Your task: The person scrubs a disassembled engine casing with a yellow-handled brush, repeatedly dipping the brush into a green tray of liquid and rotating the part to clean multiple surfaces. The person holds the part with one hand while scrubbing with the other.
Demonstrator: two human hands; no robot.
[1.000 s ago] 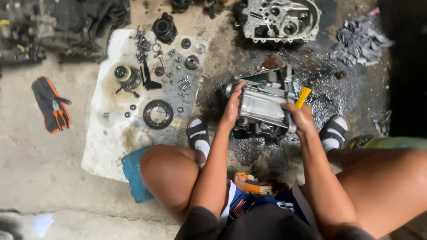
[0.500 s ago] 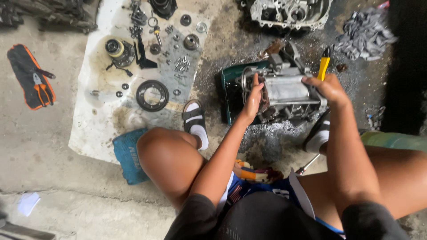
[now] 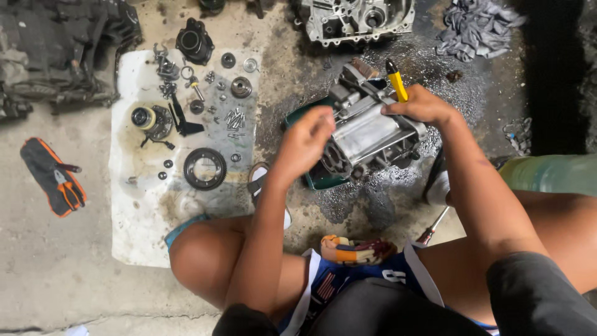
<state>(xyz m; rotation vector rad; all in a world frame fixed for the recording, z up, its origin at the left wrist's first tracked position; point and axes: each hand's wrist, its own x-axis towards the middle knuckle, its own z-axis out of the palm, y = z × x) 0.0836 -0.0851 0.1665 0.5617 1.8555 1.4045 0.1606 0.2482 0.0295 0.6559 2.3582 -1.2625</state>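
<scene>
Your right fingers (image 3: pixel 398 109) are curled around a yellow-handled tool (image 3: pixel 396 82), its dark tip pointing up and away from you, with the heel of the right hand (image 3: pixel 423 107) resting on the far top edge of the engine block (image 3: pixel 367 134). Your left hand (image 3: pixel 305 142) is loosely cupped, fingers bent against the near left end of the block; whether they actually clamp it I cannot tell.

To do this well, press the left palm firmly on that end so the block cannot slide in the oil, and keep the tool close over the casting rather than waving above it. Keep your sandalled feet back from the wet patch.

The block is grey cast metal, greasy, with a ribbed, pale flank turned up and a round opening at the left end. It sits tilted in a green tray (image 3: pixel 298 117) on the oily floor (image 3: pixel 435 68) between your knees, just right of the white cloth (image 3: pixel 134 218) with its laid-out gears and bolts.
</scene>
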